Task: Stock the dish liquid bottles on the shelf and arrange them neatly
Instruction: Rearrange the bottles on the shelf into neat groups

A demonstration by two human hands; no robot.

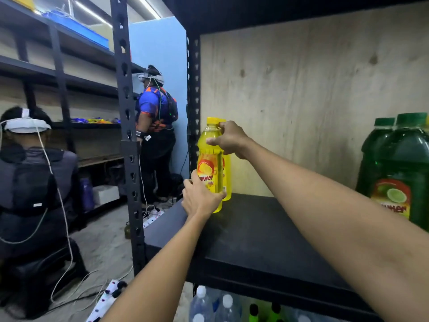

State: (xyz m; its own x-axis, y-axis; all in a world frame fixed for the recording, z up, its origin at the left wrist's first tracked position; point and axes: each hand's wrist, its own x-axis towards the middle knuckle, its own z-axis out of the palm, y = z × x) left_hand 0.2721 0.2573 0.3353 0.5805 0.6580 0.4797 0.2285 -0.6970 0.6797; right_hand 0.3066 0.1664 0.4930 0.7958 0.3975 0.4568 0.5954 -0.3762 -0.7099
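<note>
Forearms (325,205) reached over the shelf (267,233). Left hand (200,197) kept a closed grip round the front yellow bottle (210,159) base; right hand (228,138) gripped its neck, apparently squaring it against the second yellow bottle (227,180) at the left rear. Green bottles (399,170) stood well apart.

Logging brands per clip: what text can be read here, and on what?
"ummer": label of the front yellow bottle; the first letter is hidden by the left hand.
"ummer": label of the front green bottle; the start of the word is unclear.
Small print on both labels: too small to read.
</note>
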